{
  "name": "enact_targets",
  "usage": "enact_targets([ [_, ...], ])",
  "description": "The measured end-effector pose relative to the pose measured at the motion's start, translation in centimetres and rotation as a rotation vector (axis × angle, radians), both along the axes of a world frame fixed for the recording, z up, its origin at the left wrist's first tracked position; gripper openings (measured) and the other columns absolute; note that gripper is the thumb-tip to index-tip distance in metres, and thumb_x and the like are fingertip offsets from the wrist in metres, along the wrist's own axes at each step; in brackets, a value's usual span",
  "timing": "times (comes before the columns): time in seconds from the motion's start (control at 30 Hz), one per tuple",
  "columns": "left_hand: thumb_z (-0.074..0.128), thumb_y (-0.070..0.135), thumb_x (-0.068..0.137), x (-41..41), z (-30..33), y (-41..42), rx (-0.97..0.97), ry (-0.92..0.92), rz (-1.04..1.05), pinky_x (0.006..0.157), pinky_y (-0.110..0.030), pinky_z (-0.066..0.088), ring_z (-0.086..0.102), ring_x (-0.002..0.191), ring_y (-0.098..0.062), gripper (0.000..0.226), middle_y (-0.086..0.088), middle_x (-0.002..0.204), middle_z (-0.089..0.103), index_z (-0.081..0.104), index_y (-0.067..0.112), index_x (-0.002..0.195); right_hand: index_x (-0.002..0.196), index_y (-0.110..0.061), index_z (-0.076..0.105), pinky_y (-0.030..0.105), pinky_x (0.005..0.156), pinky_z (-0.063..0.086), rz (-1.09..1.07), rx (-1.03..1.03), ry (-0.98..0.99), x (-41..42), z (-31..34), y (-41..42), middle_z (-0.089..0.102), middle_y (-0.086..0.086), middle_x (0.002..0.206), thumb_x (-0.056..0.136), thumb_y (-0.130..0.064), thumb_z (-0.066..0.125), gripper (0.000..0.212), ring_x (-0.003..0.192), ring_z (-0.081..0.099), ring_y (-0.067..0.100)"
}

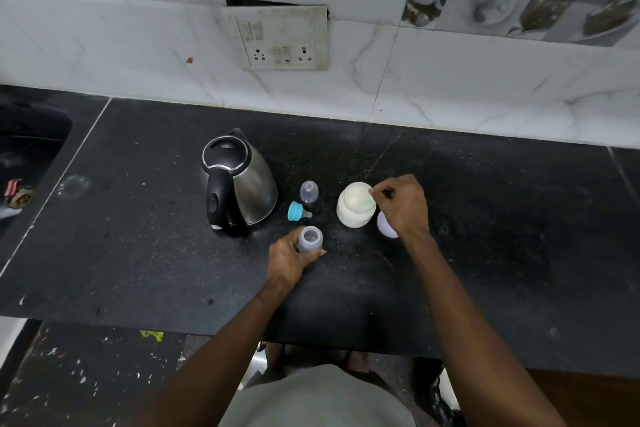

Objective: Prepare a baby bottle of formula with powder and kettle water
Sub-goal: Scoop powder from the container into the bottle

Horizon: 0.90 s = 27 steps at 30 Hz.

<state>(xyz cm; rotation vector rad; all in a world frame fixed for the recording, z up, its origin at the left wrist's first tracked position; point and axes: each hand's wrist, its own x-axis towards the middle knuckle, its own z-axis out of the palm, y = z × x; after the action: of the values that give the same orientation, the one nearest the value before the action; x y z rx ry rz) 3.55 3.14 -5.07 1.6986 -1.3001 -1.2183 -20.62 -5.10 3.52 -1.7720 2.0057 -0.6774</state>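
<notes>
An open baby bottle [310,239] stands on the black counter [485,218], and my left hand [289,258] grips its side. To its right is an open jar of white formula powder [355,206]. My right hand [403,204] pinches a pale scoop [370,192] at the jar's mouth. The blue collar with teat [298,211] lies on its side between kettle and jar. A clear bottle cap [309,191] stands behind it. A steel kettle [239,184] with black handle and shut lid sits to the left.
The jar's white lid [386,224] lies beside the jar, partly under my right wrist. A tiled wall with a socket plate [282,40] backs the counter. A sink [20,166] lies at far left. The counter's front edge runs just before my body.
</notes>
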Motion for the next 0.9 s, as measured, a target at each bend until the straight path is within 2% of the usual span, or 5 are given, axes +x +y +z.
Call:
enact_targets([
  [0.1,0.096,0.012,0.072,-0.2,0.0,-0.3,0.031,0.001,-0.011,0.093,-0.005,0.049,0.069,0.101,0.0,0.053,0.011,0.111,0.075,0.073,0.022,0.118,0.098,-0.025,0.078,0.038,0.082,0.057,0.027,0.109,0.042,0.1,0.5,-0.3,0.063,0.007,0.11,0.089,-0.036,0.077,0.014,0.094,0.065,0.02],
  [0.27,0.097,0.016,0.07,-0.6,-0.1,-0.5,0.048,-0.018,-0.002,0.107,-0.026,0.052,0.07,0.113,-0.009,0.062,0.005,0.121,0.076,0.073,0.016,0.127,0.099,-0.024,0.079,0.041,0.085,0.057,0.091,0.217,0.131,0.6,1.4,-1.1,0.058,0.01,0.115,0.093,-0.029,0.074,0.009,0.099,0.066,0.029],
  [0.57,0.096,0.014,0.07,-0.5,0.3,-0.5,0.058,-0.018,-0.006,0.109,-0.029,0.052,0.069,0.113,-0.012,0.063,0.004,0.122,0.075,0.072,0.014,0.128,0.131,-0.007,0.062,0.042,0.091,0.052,0.187,0.421,0.532,2.9,3.1,-2.4,0.051,0.014,0.134,0.093,-0.029,0.071,0.045,0.117,0.06,0.034],
  [0.73,0.098,0.015,0.069,-0.6,0.1,-0.4,0.049,-0.013,0.002,0.106,-0.03,0.055,0.072,0.107,-0.009,0.057,0.007,0.114,0.078,0.074,0.022,0.12,0.129,-0.006,0.062,0.042,0.091,0.053,0.158,0.478,0.458,3.2,3.3,-2.9,0.057,0.017,0.133,0.092,-0.022,0.071,0.042,0.116,0.063,0.037],
  [0.9,0.097,0.013,0.07,-0.6,0.4,-0.4,0.035,-0.022,-0.01,0.103,-0.021,0.052,0.071,0.108,-0.009,0.059,0.009,0.114,0.075,0.073,0.016,0.124,0.126,-0.009,0.065,0.041,0.091,0.055,0.122,0.498,0.411,3.3,3.5,-3.0,0.066,0.013,0.128,0.091,-0.023,0.069,0.038,0.113,0.066,0.034],
])
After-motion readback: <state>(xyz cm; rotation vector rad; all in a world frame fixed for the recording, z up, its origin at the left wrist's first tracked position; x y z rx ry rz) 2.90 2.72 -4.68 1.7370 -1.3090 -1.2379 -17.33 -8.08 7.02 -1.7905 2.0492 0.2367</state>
